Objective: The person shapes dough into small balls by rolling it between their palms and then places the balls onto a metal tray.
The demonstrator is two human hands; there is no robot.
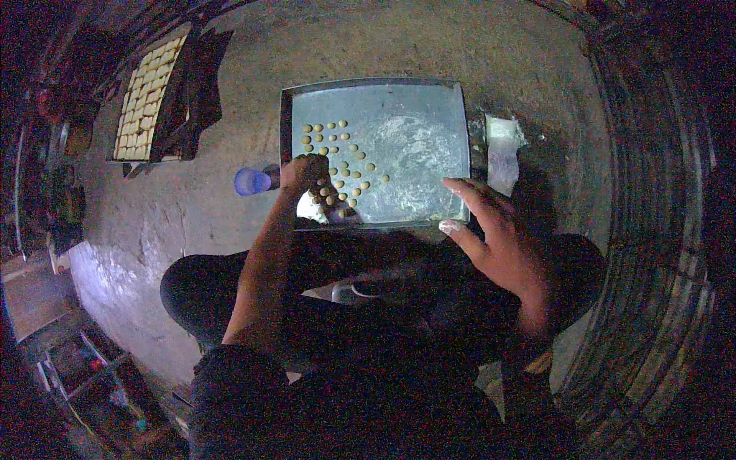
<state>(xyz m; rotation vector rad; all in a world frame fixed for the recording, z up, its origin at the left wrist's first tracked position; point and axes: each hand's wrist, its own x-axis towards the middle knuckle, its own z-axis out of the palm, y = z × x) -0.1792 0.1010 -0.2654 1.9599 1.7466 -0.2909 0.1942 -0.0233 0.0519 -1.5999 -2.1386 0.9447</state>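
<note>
Left hand (304,173) closed over small round tan dough pieces (341,157) on left half of rectangular floured metal tray (418,146) on floor; right hand (498,241) open, fingers spread, touching tray's near right edge.

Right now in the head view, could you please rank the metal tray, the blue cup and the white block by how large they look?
1. metal tray
2. white block
3. blue cup

The block and cup look fairly close in size.

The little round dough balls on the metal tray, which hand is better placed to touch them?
Left, probably. The left hand is over the small round dough balls; the right hand spreads at the rectangular metal tray's near-right corner.
</note>
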